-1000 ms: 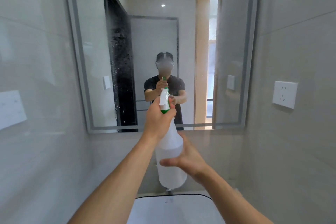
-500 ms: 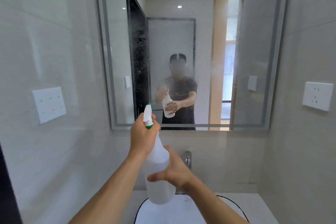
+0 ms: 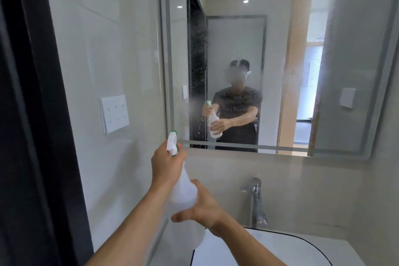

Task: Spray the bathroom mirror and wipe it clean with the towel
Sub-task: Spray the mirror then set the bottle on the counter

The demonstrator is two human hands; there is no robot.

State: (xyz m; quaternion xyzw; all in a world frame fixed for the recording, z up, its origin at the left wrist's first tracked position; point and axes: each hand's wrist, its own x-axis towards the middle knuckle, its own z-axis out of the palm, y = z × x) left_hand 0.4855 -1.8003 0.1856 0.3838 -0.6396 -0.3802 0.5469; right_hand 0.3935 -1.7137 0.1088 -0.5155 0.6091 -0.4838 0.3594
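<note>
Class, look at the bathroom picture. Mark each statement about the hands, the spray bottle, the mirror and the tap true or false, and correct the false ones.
1. The left hand grips the top of the spray bottle at the trigger. True.
2. The right hand holds a towel. False: it supports the bottle's body; no towel is in view.
3. The mirror shows droplets on its glass. True.
4. The tap stands to the left of the bottle. False: it stands to the right, below the mirror.
5. The bottle's nozzle points down at the sink. False: it points up towards the mirror's left side.
</note>
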